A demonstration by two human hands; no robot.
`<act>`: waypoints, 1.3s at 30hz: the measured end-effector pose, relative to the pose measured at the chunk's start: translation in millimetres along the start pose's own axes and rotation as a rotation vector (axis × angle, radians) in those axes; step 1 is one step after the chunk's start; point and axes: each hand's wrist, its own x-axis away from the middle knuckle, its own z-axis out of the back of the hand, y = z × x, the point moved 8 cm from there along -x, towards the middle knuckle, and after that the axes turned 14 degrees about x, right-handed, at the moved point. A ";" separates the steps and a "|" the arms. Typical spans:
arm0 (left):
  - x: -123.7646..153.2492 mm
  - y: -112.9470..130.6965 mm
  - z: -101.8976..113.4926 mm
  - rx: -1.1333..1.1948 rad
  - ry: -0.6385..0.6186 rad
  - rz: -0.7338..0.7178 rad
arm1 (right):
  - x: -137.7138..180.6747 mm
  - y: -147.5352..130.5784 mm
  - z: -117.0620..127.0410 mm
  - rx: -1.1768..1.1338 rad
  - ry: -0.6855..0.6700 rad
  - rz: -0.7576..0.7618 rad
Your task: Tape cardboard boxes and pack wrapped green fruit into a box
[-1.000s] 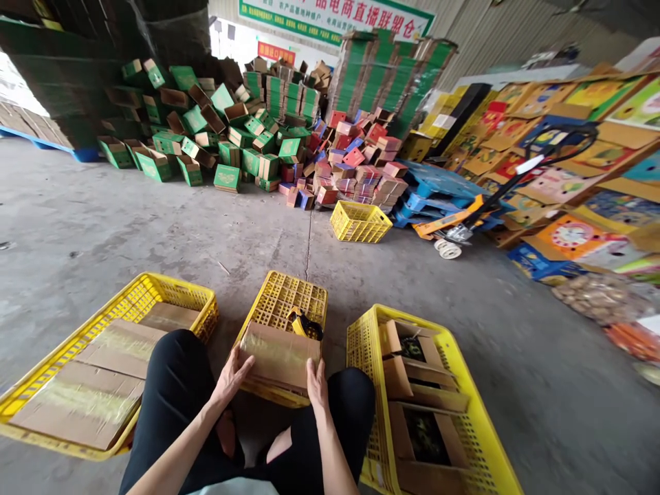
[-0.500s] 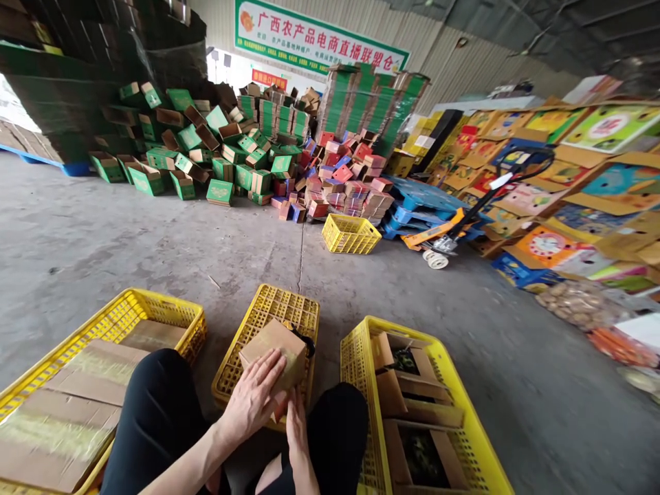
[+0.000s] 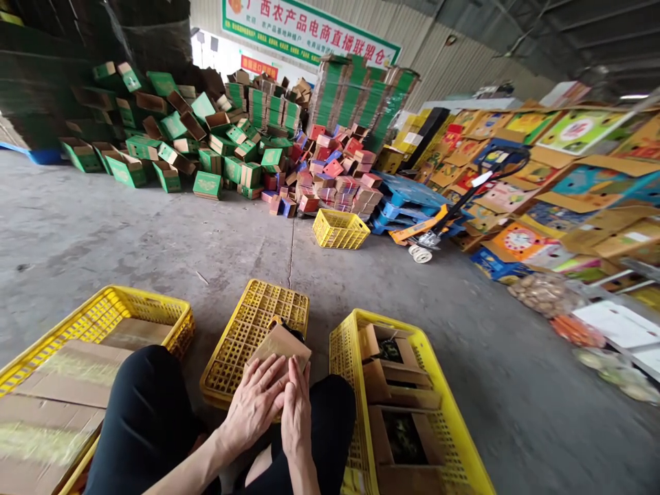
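While both palms lie flat on it, the cardboard box (image 3: 281,344) rests on the upturned yellow crate (image 3: 247,330), which serves as a stand. Left hand (image 3: 255,405) and right hand (image 3: 298,412) press side by side, fingers spread, gripping nothing.

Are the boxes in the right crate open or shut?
Open: the boxes in the right crate have flaps standing up, dark contents showing.
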 end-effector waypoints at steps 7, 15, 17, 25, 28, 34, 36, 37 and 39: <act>-3.3 -58.4 14.5 0.166 0.177 0.235 | -5.4 -7.3 2.1 0.115 0.041 0.066; 23.1 -57.3 17.0 0.153 0.179 0.293 | -21.0 -44.0 9.8 0.319 0.007 0.334; 21.1 -49.6 21.4 0.103 0.154 0.211 | -23.7 -50.8 11.8 0.420 -0.012 0.382; -1.6 -59.6 27.6 0.052 0.038 0.134 | -6.2 -73.8 9.8 0.626 0.172 0.409; -5.2 -63.3 26.1 0.060 0.039 0.160 | -4.4 -74.1 11.7 0.619 0.214 0.435; -5.6 -61.9 29.1 0.171 0.076 0.135 | -5.7 -78.4 17.6 0.622 0.180 0.454; -5.5 -64.9 31.3 0.268 0.094 0.145 | -4.0 -86.2 12.0 0.633 0.165 0.453; -5.1 -67.1 32.2 0.318 0.105 0.161 | -3.5 -90.8 8.3 0.631 0.159 0.459; -2.9 -72.2 33.8 0.398 0.142 0.212 | -4.2 -100.1 2.0 0.609 0.148 0.481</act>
